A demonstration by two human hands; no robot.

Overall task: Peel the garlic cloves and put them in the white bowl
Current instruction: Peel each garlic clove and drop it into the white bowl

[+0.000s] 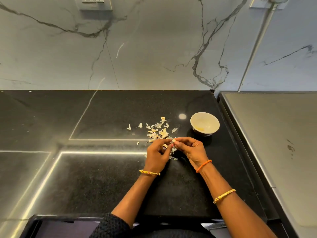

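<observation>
Landmark: the white bowl (205, 123) stands on the black surface (106, 177), toward its right edge, beyond the hands.
Clove in hand: one garlic clove (173, 141) is held in front of the white bowl and a little to its left, above the surface, between both hands.
Left hand: the left hand (157, 156) has its fingers (169, 142) curled in, the tips pinching the clove's left end.
Right hand: the right hand (192, 149) pinches the clove's right end with thumb and forefinger; the other fingers are bent under it.
Step in hand: by the look of it, skin is being pulled off this clove; how much skin remains on it is too small to tell.
Done: a yellowish piece (199, 129) lies inside the white bowl near its front wall, probably peeled garlic; how many cloves it amounts to cannot be told.
Peelings: papery skins (158, 125) are strewn on the surface to the left of the white bowl, and some under the hands.
Left to do: several plump pieces (153, 134) among the skins left of the white bowl look like unpeeled cloves, so most of the work seems to remain.
Judgement: early to middle of the task.
</observation>
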